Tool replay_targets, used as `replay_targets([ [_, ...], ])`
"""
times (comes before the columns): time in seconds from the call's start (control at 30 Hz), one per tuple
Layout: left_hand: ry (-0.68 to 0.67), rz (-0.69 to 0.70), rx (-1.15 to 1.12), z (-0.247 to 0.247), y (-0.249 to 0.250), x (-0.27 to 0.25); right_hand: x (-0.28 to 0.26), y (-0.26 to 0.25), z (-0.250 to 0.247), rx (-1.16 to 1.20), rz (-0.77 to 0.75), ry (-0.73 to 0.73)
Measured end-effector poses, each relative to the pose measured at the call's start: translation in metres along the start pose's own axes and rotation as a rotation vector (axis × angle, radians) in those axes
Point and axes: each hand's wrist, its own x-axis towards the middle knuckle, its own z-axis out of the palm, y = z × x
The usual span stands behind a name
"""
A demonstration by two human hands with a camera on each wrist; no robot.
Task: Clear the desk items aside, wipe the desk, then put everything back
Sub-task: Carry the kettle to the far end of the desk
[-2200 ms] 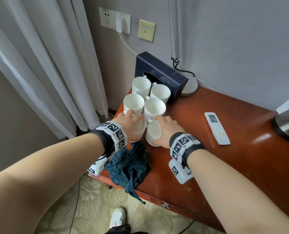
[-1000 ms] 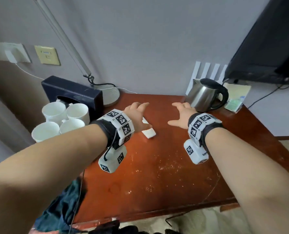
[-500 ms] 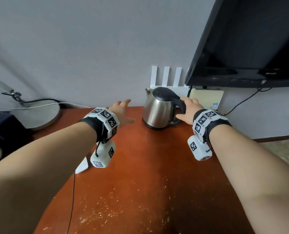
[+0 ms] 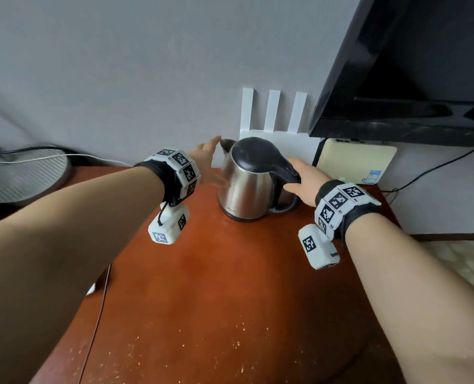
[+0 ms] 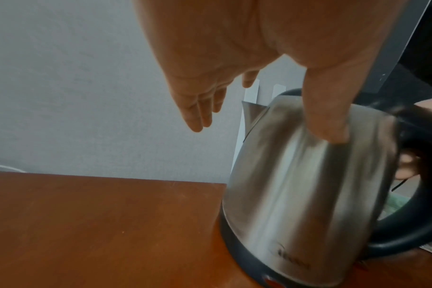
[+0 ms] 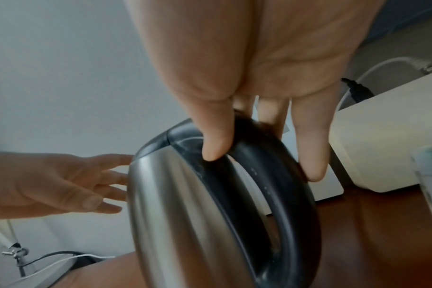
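Note:
A steel kettle (image 4: 244, 189) with a black lid and handle stands at the back of the red-brown desk (image 4: 230, 286). My right hand (image 4: 299, 178) is on the handle's top. In the right wrist view its thumb (image 6: 215, 144) lies on the handle's (image 6: 279, 194) inner edge with the fingers over the outer side. Its fingertips (image 5: 407, 165) show through the handle gap in the left wrist view. My left hand (image 4: 206, 159) is open beside the spout, fingers straight. Its thumb (image 5: 328, 120) touches the kettle's (image 5: 308, 194) steel side.
A white router (image 4: 274, 115) and a cream box (image 4: 357, 162) stand close behind the kettle against the wall. A black TV (image 4: 410, 65) overhangs at the right. A round lamp base (image 4: 22, 176) with cables sits back left. Specks (image 4: 230, 347) dot the desk's front.
My view swung right from the cups to the kettle. Both hands travelled to the kettle: the right one settled on the handle, and the left one came up against the steel side.

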Motion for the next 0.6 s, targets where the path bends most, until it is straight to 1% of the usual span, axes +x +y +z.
replay_targets([
  [0.1,-0.051,0.035,-0.035,-0.002,0.007,0.008,-0.002,0.004,-0.003,-0.011,-0.033,-0.03],
  [0.2,-0.097,0.085,0.002,-0.004,0.009,0.01,0.0,0.003,-0.006,-0.02,-0.059,-0.036],
  [0.4,-0.048,0.081,0.024,-0.002,0.001,-0.001,0.002,-0.011,-0.005,-0.026,-0.058,-0.042],
  [0.5,-0.026,0.046,0.022,-0.009,-0.016,-0.012,0.003,-0.032,-0.003,-0.016,-0.089,-0.055],
  [0.6,0.026,0.015,0.002,-0.025,-0.041,-0.028,0.001,-0.064,-0.001,-0.007,-0.154,-0.055],
])
